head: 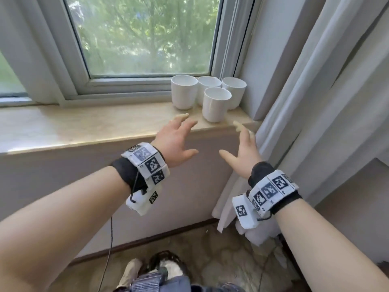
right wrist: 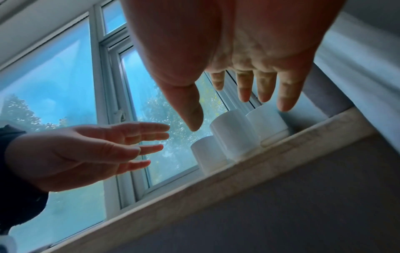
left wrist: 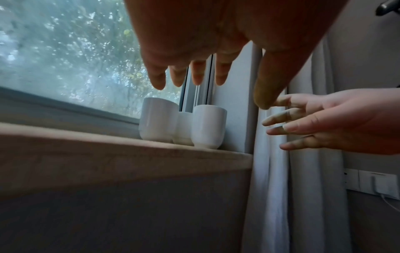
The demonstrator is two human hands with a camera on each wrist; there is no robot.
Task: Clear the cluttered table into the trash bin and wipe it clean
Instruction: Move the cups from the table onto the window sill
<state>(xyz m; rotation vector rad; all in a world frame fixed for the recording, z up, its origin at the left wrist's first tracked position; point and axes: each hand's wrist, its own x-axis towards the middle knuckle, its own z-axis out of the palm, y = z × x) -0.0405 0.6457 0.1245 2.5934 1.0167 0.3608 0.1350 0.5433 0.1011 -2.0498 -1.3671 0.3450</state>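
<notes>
Several white cups (head: 214, 106) (left wrist: 158, 123) (right wrist: 233, 135) stand clustered at the right end of a beige windowsill (head: 84, 127) (left wrist: 108, 150) (right wrist: 281, 150). My left hand (head: 179, 135) (left wrist: 205, 68) (right wrist: 97, 149) hovers at the sill's front edge, fingers spread and straight, just short of the cups and touching none. My right hand (head: 244, 148) (right wrist: 238, 89) (left wrist: 324, 119) hangs to the right of it, near the sill's corner, fingers also straight and empty. No table or trash bin is in view.
A window (head: 143, 34) rises behind the sill. Grey curtains (head: 315, 102) hang close on the right, beside my right hand. A wall socket with a plug (left wrist: 376, 183) sits low on the right. Below lies a patterned floor (head: 221, 260).
</notes>
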